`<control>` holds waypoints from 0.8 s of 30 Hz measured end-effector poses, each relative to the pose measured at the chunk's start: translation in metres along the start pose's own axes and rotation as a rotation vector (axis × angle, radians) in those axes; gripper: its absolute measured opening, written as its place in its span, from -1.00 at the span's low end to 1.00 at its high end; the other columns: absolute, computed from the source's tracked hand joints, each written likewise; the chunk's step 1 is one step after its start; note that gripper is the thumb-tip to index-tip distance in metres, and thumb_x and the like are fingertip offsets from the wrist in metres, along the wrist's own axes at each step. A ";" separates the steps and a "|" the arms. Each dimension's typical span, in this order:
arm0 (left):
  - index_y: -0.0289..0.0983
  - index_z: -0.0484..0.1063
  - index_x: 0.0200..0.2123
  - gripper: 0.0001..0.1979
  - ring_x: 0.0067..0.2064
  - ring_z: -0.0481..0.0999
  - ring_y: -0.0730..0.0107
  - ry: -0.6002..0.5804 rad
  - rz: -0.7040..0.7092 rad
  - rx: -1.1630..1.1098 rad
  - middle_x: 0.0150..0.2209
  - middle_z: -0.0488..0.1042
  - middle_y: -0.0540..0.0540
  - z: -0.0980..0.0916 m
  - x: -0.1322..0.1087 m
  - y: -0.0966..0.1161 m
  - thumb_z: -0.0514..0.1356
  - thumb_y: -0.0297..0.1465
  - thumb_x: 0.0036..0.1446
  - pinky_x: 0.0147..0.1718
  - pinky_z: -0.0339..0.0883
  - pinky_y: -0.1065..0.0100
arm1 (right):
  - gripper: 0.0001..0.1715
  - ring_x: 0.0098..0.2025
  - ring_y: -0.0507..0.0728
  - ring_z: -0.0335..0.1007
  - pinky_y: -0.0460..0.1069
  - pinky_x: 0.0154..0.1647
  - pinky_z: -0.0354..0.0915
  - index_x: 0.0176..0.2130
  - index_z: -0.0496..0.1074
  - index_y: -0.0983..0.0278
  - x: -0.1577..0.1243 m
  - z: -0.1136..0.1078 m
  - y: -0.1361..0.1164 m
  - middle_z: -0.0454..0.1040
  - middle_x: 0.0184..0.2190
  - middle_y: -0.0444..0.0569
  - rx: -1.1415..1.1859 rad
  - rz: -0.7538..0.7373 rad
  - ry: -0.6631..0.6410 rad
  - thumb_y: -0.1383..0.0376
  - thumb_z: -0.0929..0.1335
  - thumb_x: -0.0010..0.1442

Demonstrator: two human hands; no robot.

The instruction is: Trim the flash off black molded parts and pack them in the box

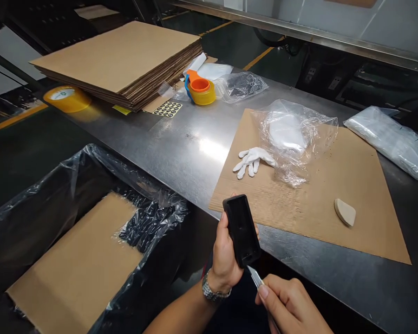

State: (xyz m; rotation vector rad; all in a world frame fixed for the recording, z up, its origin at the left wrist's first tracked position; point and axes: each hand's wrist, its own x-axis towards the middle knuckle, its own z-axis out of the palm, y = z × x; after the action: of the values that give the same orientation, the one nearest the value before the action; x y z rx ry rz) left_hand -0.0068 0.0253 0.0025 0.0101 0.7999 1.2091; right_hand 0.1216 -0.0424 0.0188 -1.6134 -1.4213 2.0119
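Note:
A black rectangular tray-like case with a raised rim and hollow inside is gripped in my left hand, tilted with its inner side towards me. A metal watch circles that wrist. My right hand is closed round a utility knife, whose blade tip meets or nearly meets the lower edge of the case. Beyond the hands, a white glove and a beige wedge-shaped block lie on a flat cardboard sheet.
Left of me stands a bin lined with black plastic, holding a cardboard piece. On the metal table are stacked cardboard sheets, yellow tape rolls, an orange tape dispenser, a sticker sheet and clear plastic bags.

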 end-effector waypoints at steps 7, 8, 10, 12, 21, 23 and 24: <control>-0.27 0.40 -0.19 -0.63 -0.44 0.41 0.42 0.003 0.001 -0.026 -0.42 0.44 -0.04 0.000 0.000 0.001 0.07 -0.11 0.10 -0.44 0.31 0.39 | -0.42 -0.70 -0.06 0.10 -0.17 -0.70 -0.04 -0.45 0.32 0.25 0.001 0.003 -0.003 0.08 -0.78 -0.25 -0.046 0.043 0.021 -0.14 0.11 0.19; -0.27 0.40 -0.20 -0.63 -0.44 0.41 0.41 0.006 0.000 -0.027 -0.42 0.44 -0.05 0.000 0.000 0.001 0.08 -0.11 0.09 -0.44 0.31 0.39 | -0.41 -0.71 -0.06 0.09 -0.17 -0.70 -0.04 -0.46 0.31 0.26 0.002 0.003 -0.003 0.09 -0.79 -0.25 -0.053 0.038 0.015 -0.14 0.11 0.19; -0.28 0.41 -0.20 -0.62 -0.44 0.41 0.41 0.008 0.005 -0.029 -0.42 0.44 -0.06 0.000 0.000 0.000 0.08 -0.10 0.09 -0.45 0.31 0.40 | -0.40 -0.72 -0.07 0.07 -0.17 -0.70 -0.04 -0.47 0.30 0.27 0.003 0.003 -0.004 0.10 -0.79 -0.24 -0.063 0.029 0.011 -0.15 0.10 0.19; -0.30 0.41 -0.21 -0.60 -0.45 0.41 0.41 0.010 0.008 -0.031 -0.44 0.43 -0.06 0.000 0.000 0.000 0.07 -0.09 0.10 -0.46 0.31 0.40 | -0.40 -0.72 -0.08 0.05 -0.17 -0.70 -0.06 -0.47 0.29 0.27 0.003 0.002 -0.004 0.10 -0.79 -0.24 -0.069 0.033 0.010 -0.14 0.10 0.19; -0.22 0.31 0.04 -0.53 -0.44 0.41 0.40 0.033 0.072 -0.009 -0.45 0.42 -0.05 0.002 -0.002 0.001 0.03 -0.10 0.14 -0.44 0.34 0.38 | -0.48 -0.73 -0.08 0.04 -0.18 -0.72 -0.07 -0.52 0.23 0.25 0.003 0.002 -0.009 0.05 -0.79 -0.27 -0.073 0.030 0.012 -0.08 0.15 0.21; -0.20 0.27 0.09 -0.51 -0.45 0.40 0.40 0.030 0.098 0.001 -0.46 0.42 -0.04 0.003 -0.002 0.001 0.04 -0.11 0.14 -0.45 0.33 0.38 | -0.48 -0.74 -0.08 0.05 -0.18 -0.72 -0.06 -0.53 0.22 0.26 0.004 0.003 -0.010 0.04 -0.80 -0.27 -0.070 0.027 0.010 -0.06 0.15 0.21; -0.20 0.26 0.10 -0.49 -0.45 0.40 0.40 0.032 0.109 0.005 -0.46 0.42 -0.04 0.003 -0.002 0.001 0.05 -0.11 0.13 -0.45 0.33 0.38 | -0.49 -0.74 -0.08 0.05 -0.18 -0.72 -0.05 -0.53 0.22 0.26 0.004 0.003 -0.010 0.04 -0.80 -0.27 -0.065 0.027 0.008 -0.06 0.16 0.20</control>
State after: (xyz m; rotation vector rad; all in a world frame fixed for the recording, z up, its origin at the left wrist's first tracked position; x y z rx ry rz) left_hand -0.0061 0.0247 0.0064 0.0390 0.8391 1.3132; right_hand 0.1133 -0.0359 0.0234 -1.6739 -1.4847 1.9906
